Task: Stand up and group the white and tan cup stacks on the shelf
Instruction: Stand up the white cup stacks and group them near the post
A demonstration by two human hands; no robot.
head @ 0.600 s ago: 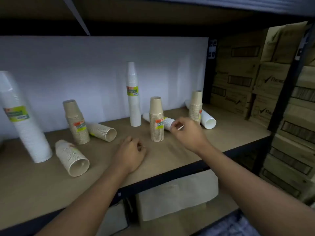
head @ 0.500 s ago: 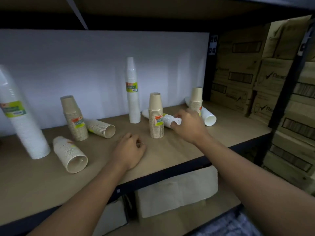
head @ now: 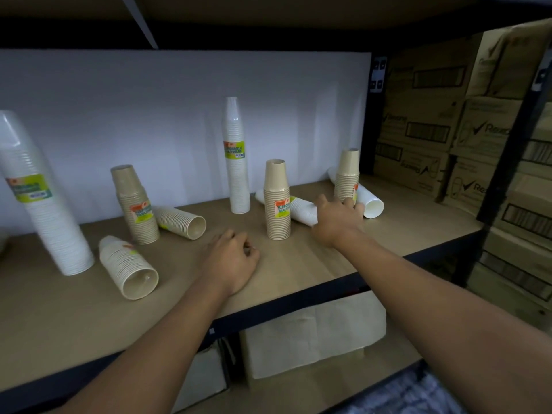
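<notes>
The shelf (head: pixel 298 273) is a tan board with a dark front edge, backed by a white panel (head: pixel 149 115), with stacked cardboard boxes (head: pixel 433 130) to the right. At the far left stands the big white stack (head: pixel 44 204), leaning a little. A slimmer tall white stack (head: pixel 237 156) stands upright near the back, at the middle. Three tan stacks stand upright: the left tan stack (head: pixel 136 204), the middle tan stack (head: pixel 277 201) and the right tan stack (head: pixel 346 174). Two tan stacks lie on their sides at the left: the near fallen tan stack (head: pixel 128 267), mouth toward the camera, and the far fallen tan stack (head: pixel 182 219), just beside the left tan stack. Two white stacks lie tipped over: one fallen white stack (head: pixel 300 206) behind the middle tan stack, another white stack (head: pixel 369 201) behind the right tan stack. The right hand (head: pixel 336 219) reaches in between them, fingers spread at the base of the right tan stack and against the fallen white stack's mouth; whether it grips either I cannot tell. The left hand (head: pixel 231 261) rests loosely curled on the shelf, holding nothing.
</notes>
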